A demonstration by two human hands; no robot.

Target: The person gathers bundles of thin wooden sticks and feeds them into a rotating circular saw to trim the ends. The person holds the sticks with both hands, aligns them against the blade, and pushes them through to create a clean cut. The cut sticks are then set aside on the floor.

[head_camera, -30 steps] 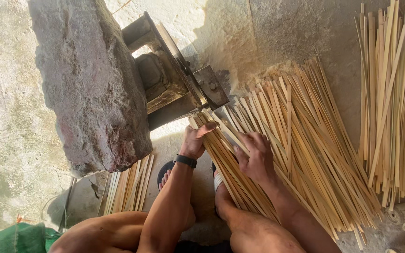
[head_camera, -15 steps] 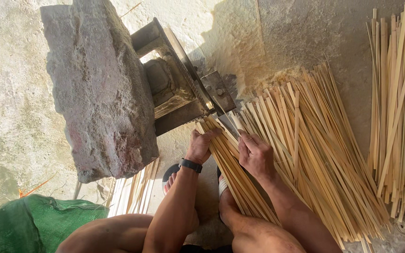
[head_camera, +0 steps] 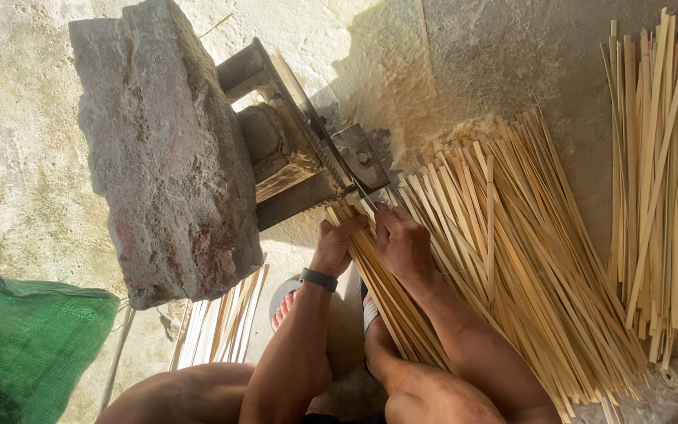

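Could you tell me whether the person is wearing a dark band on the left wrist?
Yes, a dark band wraps the wrist just below the left hand, which grips the bamboo strips beside the right hand.

We cannot see the left hand's (head_camera: 337, 243) fingertips, tucked under the bamboo strips (head_camera: 386, 290). The stone block (head_camera: 162, 149) covers the metal machine's (head_camera: 300, 149) left part. The frame's edge cuts off the green mesh sack (head_camera: 25, 345) and the far strip bundle (head_camera: 665, 173).

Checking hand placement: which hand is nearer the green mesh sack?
Left. The left hand grips the bamboo strips nearer the green mesh sack; the right hand lies farther away.
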